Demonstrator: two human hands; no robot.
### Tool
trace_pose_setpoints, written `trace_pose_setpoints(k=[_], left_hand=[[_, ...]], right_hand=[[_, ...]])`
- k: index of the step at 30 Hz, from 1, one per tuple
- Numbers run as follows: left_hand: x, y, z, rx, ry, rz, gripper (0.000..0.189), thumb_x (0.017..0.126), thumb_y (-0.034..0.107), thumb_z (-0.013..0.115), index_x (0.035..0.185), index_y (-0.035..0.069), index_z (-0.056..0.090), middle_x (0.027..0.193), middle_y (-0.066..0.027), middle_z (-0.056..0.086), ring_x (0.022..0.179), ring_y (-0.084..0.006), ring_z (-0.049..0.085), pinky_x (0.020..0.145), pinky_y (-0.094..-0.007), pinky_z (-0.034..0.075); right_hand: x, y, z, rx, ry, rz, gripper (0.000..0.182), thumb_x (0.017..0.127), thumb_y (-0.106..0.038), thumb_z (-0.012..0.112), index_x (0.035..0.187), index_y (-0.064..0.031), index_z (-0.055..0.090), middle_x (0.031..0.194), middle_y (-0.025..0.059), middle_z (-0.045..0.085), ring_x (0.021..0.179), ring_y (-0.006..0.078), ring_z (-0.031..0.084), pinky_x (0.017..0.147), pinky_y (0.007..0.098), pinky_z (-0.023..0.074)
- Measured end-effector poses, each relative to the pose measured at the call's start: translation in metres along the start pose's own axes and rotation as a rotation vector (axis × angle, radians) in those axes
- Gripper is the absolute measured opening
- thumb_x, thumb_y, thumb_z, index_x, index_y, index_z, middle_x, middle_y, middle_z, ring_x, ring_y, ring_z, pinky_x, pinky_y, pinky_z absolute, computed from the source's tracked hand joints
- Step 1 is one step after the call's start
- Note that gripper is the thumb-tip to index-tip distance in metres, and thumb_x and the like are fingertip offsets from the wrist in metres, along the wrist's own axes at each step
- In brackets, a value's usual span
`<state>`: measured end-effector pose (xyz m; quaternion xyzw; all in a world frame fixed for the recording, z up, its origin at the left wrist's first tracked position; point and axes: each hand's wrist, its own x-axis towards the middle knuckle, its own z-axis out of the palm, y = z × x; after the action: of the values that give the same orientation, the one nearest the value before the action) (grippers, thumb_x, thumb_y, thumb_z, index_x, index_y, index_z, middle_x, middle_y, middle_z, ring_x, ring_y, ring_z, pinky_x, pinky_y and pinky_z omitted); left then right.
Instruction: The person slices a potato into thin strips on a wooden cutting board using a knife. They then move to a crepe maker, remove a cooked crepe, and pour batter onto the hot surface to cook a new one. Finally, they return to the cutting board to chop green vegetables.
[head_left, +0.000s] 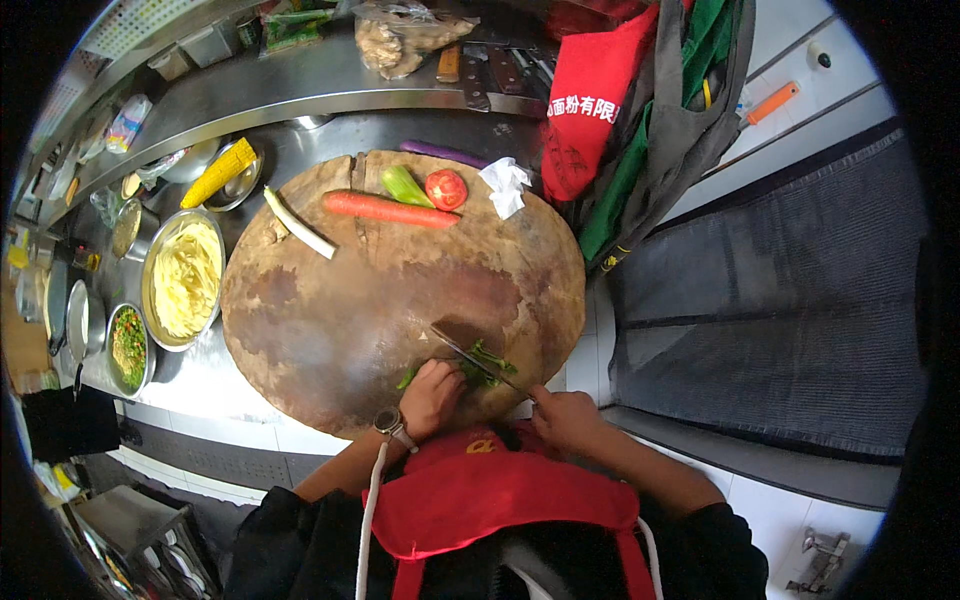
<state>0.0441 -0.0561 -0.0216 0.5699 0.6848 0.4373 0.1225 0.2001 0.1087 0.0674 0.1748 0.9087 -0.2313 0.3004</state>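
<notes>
On the near side of a round wooden chopping block, my left hand presses down on green leafy vegetable stalks, its fingers curled. My right hand grips the handle of a kitchen knife, whose blade points away to the upper left. Cut green leaves lie on both sides of the blade, close to my left fingers. Toward the block's far side are a carrot, a green stem piece, a cut tomato, a scallion piece and a crumpled white tissue.
A purple eggplant lies behind the block. Left stand a bowl of pale strips, a bowl of chopped mix and an ear of corn over a metal bowl. Knives rest on the shelf; aprons hang at right.
</notes>
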Motion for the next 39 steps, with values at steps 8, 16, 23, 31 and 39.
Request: trace_pose_setpoints(k=[8, 16, 23, 31, 39], left_hand=[[0.002, -0.004, 0.003, 0.01, -0.001, 0.058, 0.027, 0.068, -0.002, 0.056, 0.094, -0.002, 0.052, 0.094, -0.0154, 0.05, 0.084, -0.0323, 0.048, 0.074, -0.0369, 0.041], [0.002, 0.006, -0.001, 0.103, 0.006, 0.069, 0.029, 0.066, 0.001, 0.053, 0.095, -0.002, 0.052, 0.092, -0.014, 0.049, 0.082, -0.0305, 0.048, 0.072, -0.0359, 0.041], [-0.008, 0.003, -0.003, 0.092, -0.108, 0.003, 0.032, 0.065, 0.003, 0.052, 0.097, 0.0, 0.052, 0.093, -0.0138, 0.049, 0.084, -0.031, 0.048, 0.073, -0.0362, 0.041], [-0.016, 0.003, 0.001, 0.081, -0.023, 0.028, 0.032, 0.063, -0.001, 0.052, 0.095, 0.0, 0.052, 0.093, -0.0151, 0.051, 0.085, -0.0319, 0.049, 0.074, -0.0368, 0.042], [-0.017, 0.007, -0.002, 0.052, -0.085, -0.016, 0.03, 0.068, 0.002, 0.051, 0.098, -0.001, 0.053, 0.1, -0.0155, 0.05, 0.09, -0.0325, 0.049, 0.078, -0.0361, 0.041]], right_hand=[[0.0, -0.004, 0.01, 0.031, 0.071, -0.048, 0.024, 0.077, -0.02, 0.047, 0.093, -0.0028, 0.042, 0.064, 0.0198, 0.057, 0.061, 0.0375, 0.057, 0.057, 0.0475, 0.0444], [0.002, -0.01, 0.005, 0.052, 0.089, -0.063, 0.024, 0.076, -0.02, 0.048, 0.091, -0.0019, 0.044, 0.062, 0.0194, 0.056, 0.06, 0.0374, 0.056, 0.057, 0.0482, 0.0439], [-0.002, -0.006, -0.016, 0.009, 0.051, -0.09, 0.025, 0.075, -0.021, 0.049, 0.091, -0.002, 0.045, 0.062, 0.019, 0.056, 0.06, 0.0379, 0.056, 0.056, 0.0473, 0.0445], [0.012, -0.008, -0.019, 0.044, 0.076, -0.133, 0.022, 0.074, -0.021, 0.05, 0.085, -0.0016, 0.05, 0.068, 0.0212, 0.057, 0.065, 0.0385, 0.057, 0.061, 0.0478, 0.045], [0.027, -0.012, -0.021, 0.061, 0.138, -0.223, 0.022, 0.073, -0.022, 0.051, 0.079, -0.0006, 0.049, 0.065, 0.0208, 0.056, 0.064, 0.038, 0.056, 0.06, 0.0467, 0.0446]])
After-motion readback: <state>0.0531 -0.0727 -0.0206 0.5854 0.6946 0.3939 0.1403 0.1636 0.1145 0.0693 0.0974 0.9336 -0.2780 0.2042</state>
